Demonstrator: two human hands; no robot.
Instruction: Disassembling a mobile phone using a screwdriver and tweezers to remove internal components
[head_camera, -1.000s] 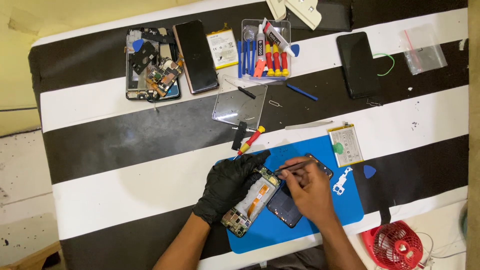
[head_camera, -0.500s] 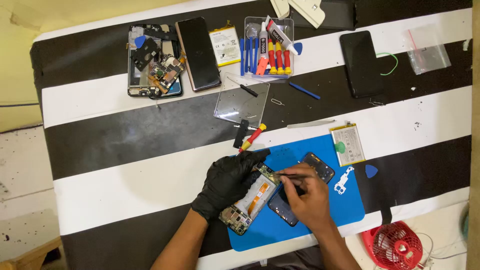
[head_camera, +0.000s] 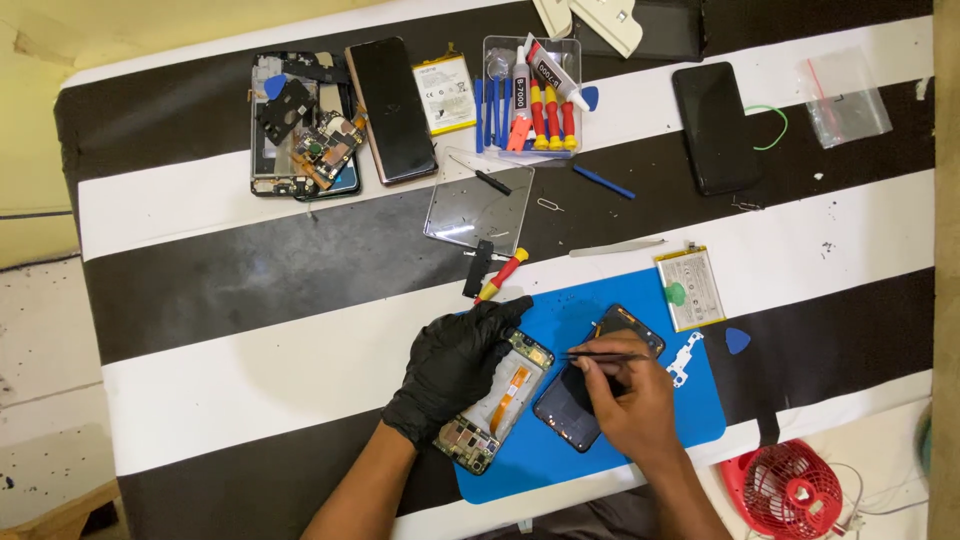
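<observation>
Head view, only one: left hand in black glove, fingers curled down over the opened phone, pinning its upper left edge; phone lies tilted on the blue mat, board and orange flex cable showing. Right hand bare, closed in a pinch on thin tweezers, which lie about level with one end over the gap between the opened phone and the dark back cover; cover sits just right of the phone, partly under the right hand, also on the mat. White bracket near mat's right edge, blue pick just off it. Battery overlaps the mat's top right corner. Red-yellow screwdriver just above the left hand, touching the mat edge. Bench has black and white stripes. Farther up: clear glass panel, clear tray of tools, dark phone, stripped phone with loose parts, second battery, black phone at right, clear bag. Red fan at lower right, off the bench.
</observation>
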